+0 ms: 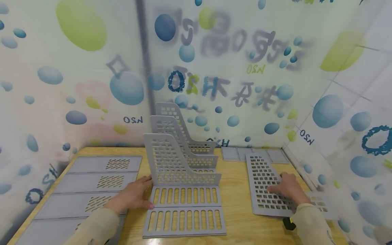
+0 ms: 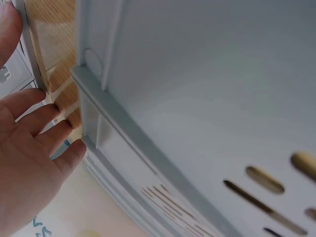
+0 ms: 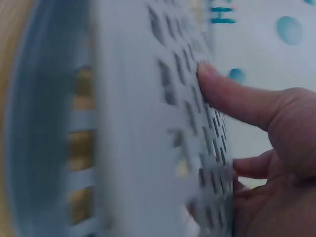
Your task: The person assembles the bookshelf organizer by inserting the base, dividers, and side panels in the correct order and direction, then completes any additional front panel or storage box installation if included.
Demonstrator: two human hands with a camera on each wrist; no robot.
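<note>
A grey plastic file rack stands mid-table in the head view, with three upright perforated dividers (image 1: 159, 137) on a slotted base (image 1: 186, 206). My left hand (image 1: 133, 194) is at the rack's left side, its fingertips right at the lower edge of the front divider and the base. In the left wrist view, that hand (image 2: 32, 148) has its fingers extended and spread. On the right, my right hand (image 1: 289, 188) grips a loose perforated divider (image 1: 251, 187), tilted up off the table. The right wrist view shows the thumb (image 3: 237, 96) on one face of this divider (image 3: 131, 148) and fingers behind it.
A long grey panel (image 1: 65, 201) with slanted slots lies along the table's left side. Another flat grey panel (image 1: 232, 154) lies at the back right. A grey perforated piece (image 1: 330, 212) shows past my right wrist, near a small black object (image 1: 288, 224). A patterned curtain (image 1: 190, 126) borders the table (image 1: 235, 190).
</note>
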